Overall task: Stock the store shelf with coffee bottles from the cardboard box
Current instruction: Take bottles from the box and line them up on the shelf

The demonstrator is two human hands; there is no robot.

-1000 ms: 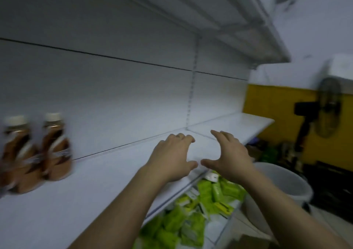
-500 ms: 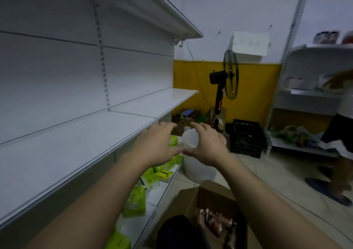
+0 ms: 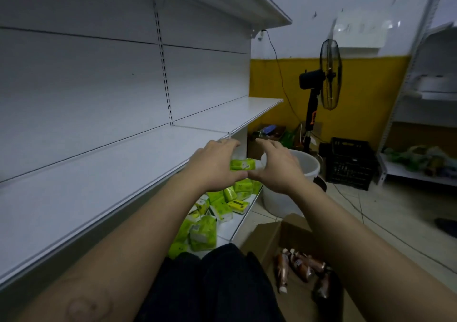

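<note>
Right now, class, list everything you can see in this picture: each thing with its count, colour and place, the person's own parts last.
shelf unit: one, white, left
green packets: many, green, heaped on the bottom shelf
cardboard box: one, brown, open, on the floor lower right
coffee bottles: at least four, brown, lying in the box
bucket: one, white, on the floor beyond the hands
fan: one, black, standing by the yellow wall
crate: one, black, right of the bucket
second shelf unit: one, white, far right
trousers: dark, bottom centre
left hand: empty, by the shelf edge
right hand: empty, beside it
</note>
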